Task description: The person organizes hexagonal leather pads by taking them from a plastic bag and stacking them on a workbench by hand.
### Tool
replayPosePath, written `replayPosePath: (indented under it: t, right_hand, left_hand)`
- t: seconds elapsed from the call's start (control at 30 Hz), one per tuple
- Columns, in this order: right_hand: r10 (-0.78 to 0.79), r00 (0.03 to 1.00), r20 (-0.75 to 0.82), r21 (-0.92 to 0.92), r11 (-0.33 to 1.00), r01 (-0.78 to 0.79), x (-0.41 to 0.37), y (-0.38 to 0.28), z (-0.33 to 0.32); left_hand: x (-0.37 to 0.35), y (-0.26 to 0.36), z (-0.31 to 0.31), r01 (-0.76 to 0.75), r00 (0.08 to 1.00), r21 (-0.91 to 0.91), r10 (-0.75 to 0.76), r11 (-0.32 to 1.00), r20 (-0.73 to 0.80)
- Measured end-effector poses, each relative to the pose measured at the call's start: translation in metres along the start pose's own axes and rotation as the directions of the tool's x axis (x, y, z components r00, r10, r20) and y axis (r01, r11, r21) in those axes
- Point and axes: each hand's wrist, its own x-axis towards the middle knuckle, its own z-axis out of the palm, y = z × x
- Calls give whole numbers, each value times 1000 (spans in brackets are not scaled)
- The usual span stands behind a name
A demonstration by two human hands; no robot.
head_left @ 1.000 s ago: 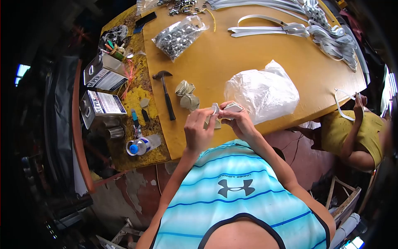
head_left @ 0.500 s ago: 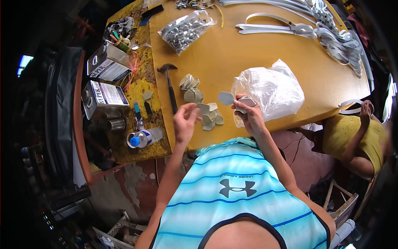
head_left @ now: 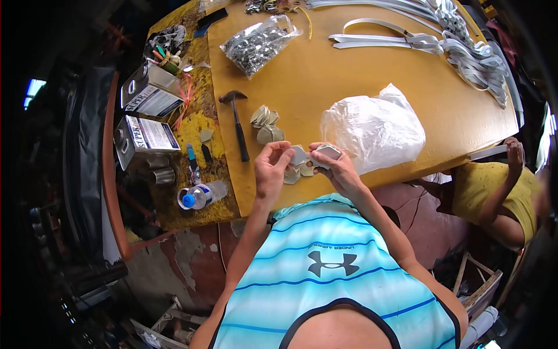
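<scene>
Between the thumb and fingers of my left hand (head_left: 271,170) is a flat grey many-sided piece (head_left: 299,155). My right hand (head_left: 341,168) is closed around a small stack of similar pieces (head_left: 329,152), its fingertips close to the single piece. Loose pieces (head_left: 292,175) lie on the table just under my hands, partly hidden by them. Beyond my left hand sits a pile of beige-backed pieces (head_left: 268,134). A claw hammer (head_left: 239,129) lies to the left of that pile.
Right of my hands rests a white plastic bag (head_left: 378,131) on the yellow table (head_left: 465,125). Farther back are a bag of metal parts (head_left: 260,46) and grey straps (head_left: 389,42). Cans (head_left: 148,134) and a bottle (head_left: 202,195) stand left. Another person (head_left: 494,195) is at right.
My left hand has moved right and now pinches a piece. My right hand has shifted left, the two hands coming close together; the piece that stuck out from its fingertips no longer does.
</scene>
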Motion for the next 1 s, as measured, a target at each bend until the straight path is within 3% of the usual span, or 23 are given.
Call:
replayPosePath:
  t: [0.17,0.2,0.23,0.3,0.37,0.43,0.53,0.57,0.63,0.67,0.73,0.87,0.97,1.0]
  right_hand:
    - [-31,998,-49,116,993,37,4,-7,-11]
    - [-49,997,-57,164,985,58,3,-10,-11]
    - [-65,996,-64,211,975,77,3,-12,-11]
    - [-60,998,-15,287,956,62,4,-13,-16]
    - [-68,997,37,360,932,50,6,-13,-16]
    - [-101,994,46,357,931,78,6,-12,-14]
    - [-74,996,47,331,942,54,6,-8,-10]
    - [-72,996,44,331,942,54,6,-5,-8]
    - [-80,996,44,255,965,66,7,1,-3]
    - [-74,996,54,248,967,58,5,1,0]
    - [-47,995,86,141,989,34,1,2,6]
    - [-47,976,211,145,989,16,1,5,10]
    - [-117,977,176,-20,992,123,0,6,9]
    - [-189,972,138,-176,961,212,-1,4,9]
  left_hand:
    - [3,14,-11,-155,970,240,194,958,-148]
    - [3,15,-13,-370,894,457,444,809,-61]
    - [1,14,-15,-538,765,624,640,567,79]
    - [-3,3,-14,-592,726,631,672,502,146]
    - [-12,-8,-10,-588,755,759,526,280,391]
    - [-27,-18,-4,-543,799,784,473,300,373]
    - [-37,-13,7,-440,888,634,410,635,206]
    - [-38,-8,13,-439,890,633,408,637,206]
    - [-35,8,24,-300,953,499,280,813,118]
    - [-31,10,27,-298,953,498,284,814,105]
    - [-23,14,31,-436,897,541,392,719,203]
    - [-15,21,30,-485,869,592,429,644,246]
    - [-13,14,24,-459,888,554,370,695,271]
    - [-14,13,23,-302,947,402,223,864,232]
